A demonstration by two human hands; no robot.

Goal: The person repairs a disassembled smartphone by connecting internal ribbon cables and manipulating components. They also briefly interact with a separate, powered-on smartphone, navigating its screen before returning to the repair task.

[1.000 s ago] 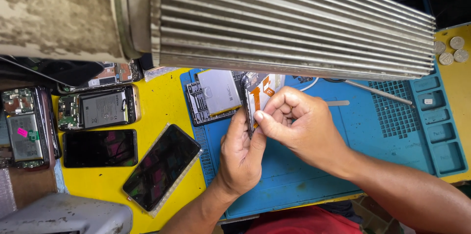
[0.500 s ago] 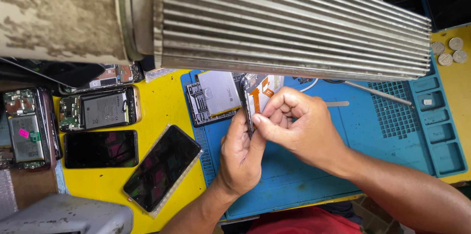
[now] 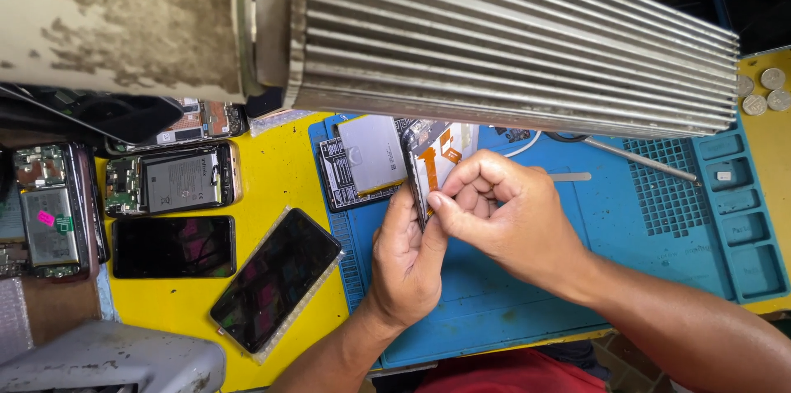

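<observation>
Over blue mat (image 3: 527, 311) — two hands (image 3: 494, 228), one phone (image 3: 424, 166)

Glossy glass phones (image 3: 276, 288), matt rubber mat (image 3: 643, 236)

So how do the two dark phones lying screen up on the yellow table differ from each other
The left dark phone lies square to the table edge, its long side running left to right; the right dark phone sits turned on a diagonal. The left one rests straight on the yellow table, while the right one seems to have a pale, clear edging under it. The right one also lies closer to the blue mat. Both are face up with dark, glossy screens.
</observation>
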